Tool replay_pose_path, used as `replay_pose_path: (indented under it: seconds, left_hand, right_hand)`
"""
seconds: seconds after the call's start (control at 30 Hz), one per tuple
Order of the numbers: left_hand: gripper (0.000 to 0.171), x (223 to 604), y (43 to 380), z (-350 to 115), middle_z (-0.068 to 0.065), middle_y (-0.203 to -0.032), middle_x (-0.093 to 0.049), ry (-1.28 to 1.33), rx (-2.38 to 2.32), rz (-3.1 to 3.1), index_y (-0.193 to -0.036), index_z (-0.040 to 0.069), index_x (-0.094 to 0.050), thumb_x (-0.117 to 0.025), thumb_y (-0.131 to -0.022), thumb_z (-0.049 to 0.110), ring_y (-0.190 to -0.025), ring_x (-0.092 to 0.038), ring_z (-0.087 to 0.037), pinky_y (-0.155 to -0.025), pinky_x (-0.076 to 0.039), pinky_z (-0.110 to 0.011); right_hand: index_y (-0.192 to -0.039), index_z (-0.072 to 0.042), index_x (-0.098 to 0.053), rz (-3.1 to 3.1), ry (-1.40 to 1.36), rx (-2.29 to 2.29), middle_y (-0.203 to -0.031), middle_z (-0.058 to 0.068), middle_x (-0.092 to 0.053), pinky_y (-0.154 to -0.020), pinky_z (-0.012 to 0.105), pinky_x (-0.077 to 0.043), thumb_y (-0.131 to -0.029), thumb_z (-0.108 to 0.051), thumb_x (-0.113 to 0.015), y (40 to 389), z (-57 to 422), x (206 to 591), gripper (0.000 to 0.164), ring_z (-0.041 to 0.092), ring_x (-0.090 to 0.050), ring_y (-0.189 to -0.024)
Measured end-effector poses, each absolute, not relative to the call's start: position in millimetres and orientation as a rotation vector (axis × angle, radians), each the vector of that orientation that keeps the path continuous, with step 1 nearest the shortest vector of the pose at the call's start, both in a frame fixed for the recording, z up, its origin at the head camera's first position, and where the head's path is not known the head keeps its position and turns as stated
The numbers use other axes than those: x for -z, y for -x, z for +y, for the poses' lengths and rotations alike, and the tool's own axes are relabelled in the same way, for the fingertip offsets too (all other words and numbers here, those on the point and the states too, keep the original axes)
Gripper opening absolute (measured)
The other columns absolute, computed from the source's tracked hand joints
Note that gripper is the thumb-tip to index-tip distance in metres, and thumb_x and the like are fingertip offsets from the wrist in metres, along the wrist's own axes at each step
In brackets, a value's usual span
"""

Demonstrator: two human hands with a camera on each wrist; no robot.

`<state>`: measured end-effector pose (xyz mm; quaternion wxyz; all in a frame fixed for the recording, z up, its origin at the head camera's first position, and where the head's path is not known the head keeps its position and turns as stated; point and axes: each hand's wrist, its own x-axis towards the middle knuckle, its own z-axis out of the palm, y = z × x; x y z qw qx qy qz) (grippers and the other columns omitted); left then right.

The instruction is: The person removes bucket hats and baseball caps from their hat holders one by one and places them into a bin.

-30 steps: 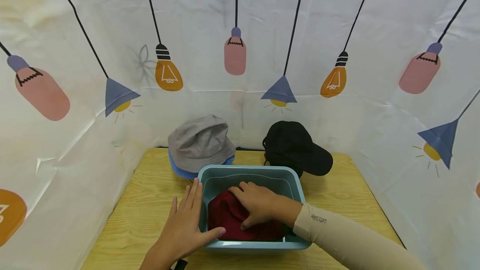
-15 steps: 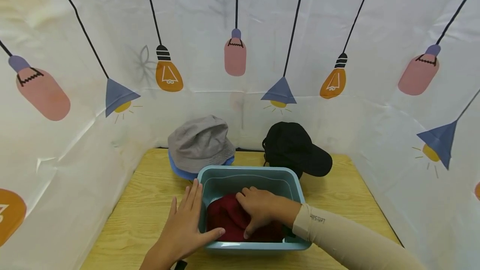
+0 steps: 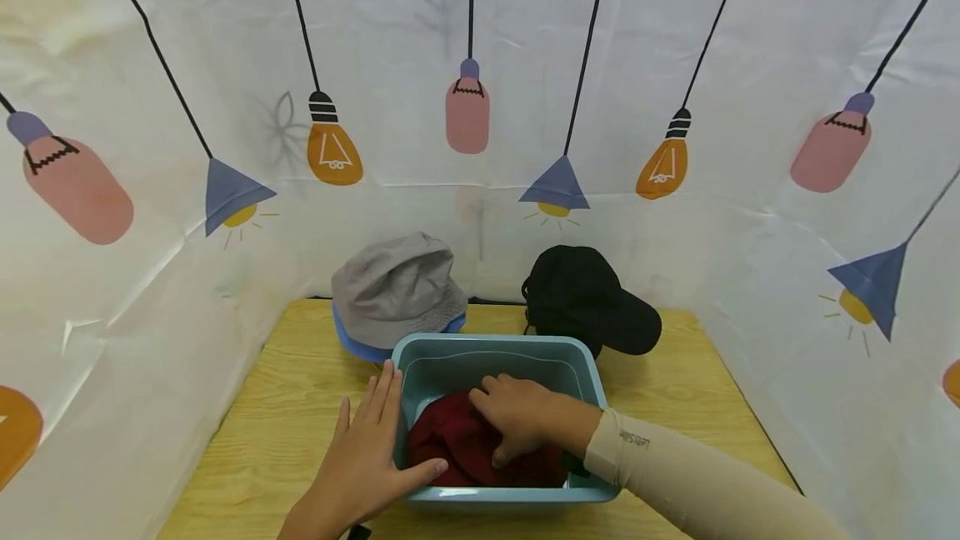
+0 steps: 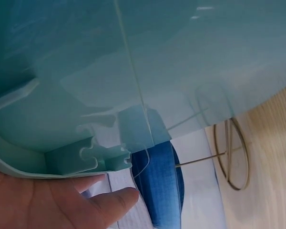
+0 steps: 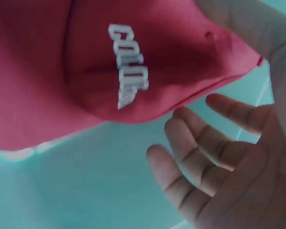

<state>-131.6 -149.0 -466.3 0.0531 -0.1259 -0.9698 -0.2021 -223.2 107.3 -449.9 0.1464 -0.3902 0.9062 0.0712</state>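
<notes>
From the head view, a red cap (image 3: 468, 448) lies inside the teal bin (image 3: 495, 347) on the table (image 3: 285, 407). The left hand (image 3: 363, 461) rests flat against the bin's left wall, fingers straight. The right hand (image 3: 521, 419) presses the cap. The left wrist view shows the bin's underside (image 4: 148, 62) above that palm (image 4: 47, 202). In the right wrist view, relaxed fingers (image 5: 200, 157) lie beside the cap (image 5: 109, 62), gripping nothing.

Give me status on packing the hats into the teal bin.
Done: dark red cap lies inside the teal plastic bin. In hand: right hand rests on it; left hand braces the bin's left wall. Left: grey bucket hat and black baseball cap sit on the wooden table behind.
</notes>
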Motion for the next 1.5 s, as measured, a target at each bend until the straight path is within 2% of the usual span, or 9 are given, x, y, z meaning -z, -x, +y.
replay_pose_path:
  seconds: [0.13,0.37,0.7,0.93,1.33,1.5]
  left_hand:
    - [0.124,467,132,-148,-0.010,-0.175,-0.009,0.387,0.617,-2.946,-0.165,0.006,-0.022,-0.057,-0.080,0.088,-0.159,-0.020,-0.038,-0.117,-0.017,-0.078]
    - [0.125,466,132,-148,-0.010,-0.174,-0.010,0.380,0.617,-2.957,-0.165,0.007,-0.022,-0.052,-0.079,0.092,-0.158,-0.022,-0.038,-0.116,-0.018,-0.078]
    - [0.122,466,131,-148,-0.010,-0.174,-0.012,0.383,0.605,-2.931,-0.165,0.008,-0.025,-0.057,-0.080,0.088,-0.157,-0.025,-0.038,-0.114,-0.021,-0.079]
    - [0.122,468,131,-148,-0.010,-0.175,-0.011,0.383,0.599,-2.933,-0.165,0.008,-0.023,-0.057,-0.080,0.089,-0.157,-0.025,-0.039,-0.115,-0.019,-0.080]
    - [0.124,467,132,-149,-0.010,-0.174,-0.012,0.396,0.613,-2.915,-0.165,0.008,-0.024,-0.057,-0.078,0.090,-0.156,-0.029,-0.037,-0.115,-0.020,-0.079]
    - [0.125,468,132,-149,-0.011,-0.174,-0.011,0.414,0.654,-2.909,-0.166,0.008,-0.022,-0.060,-0.078,0.088,-0.152,-0.036,-0.037,-0.115,-0.018,-0.080]
  right_hand:
    - [-0.139,-0.027,-0.052,2.639,1.130,-0.157,-0.120,-0.006,-0.058,-0.082,0.029,-0.056,-0.073,-0.062,-0.087,223,111,445,0.082,0.009,-0.055,-0.103]
    - [-0.145,-0.028,-0.050,2.684,1.156,-0.061,-0.125,-0.006,-0.056,-0.085,0.029,-0.055,-0.077,-0.058,-0.087,223,119,431,0.083,0.010,-0.054,-0.106]
    - [-0.150,-0.028,-0.048,2.728,1.158,0.069,-0.132,-0.005,-0.055,-0.081,0.029,-0.054,-0.084,-0.053,-0.084,224,127,409,0.079,0.011,-0.053,-0.110]
    - [-0.152,-0.024,-0.047,2.797,1.201,0.150,-0.137,0.000,-0.056,-0.086,0.034,-0.057,-0.085,-0.052,-0.083,227,135,390,0.082,0.014,-0.057,-0.114]
    - [-0.153,-0.024,-0.049,2.958,1.183,0.279,-0.143,-0.001,-0.054,-0.096,0.037,-0.057,-0.083,-0.050,-0.085,237,144,367,0.083,0.015,-0.054,-0.122]
    - [-0.153,-0.024,-0.048,2.985,1.155,0.289,-0.143,0.000,-0.054,-0.102,0.040,-0.055,-0.084,-0.051,-0.084,239,149,361,0.082,0.018,-0.054,-0.126]
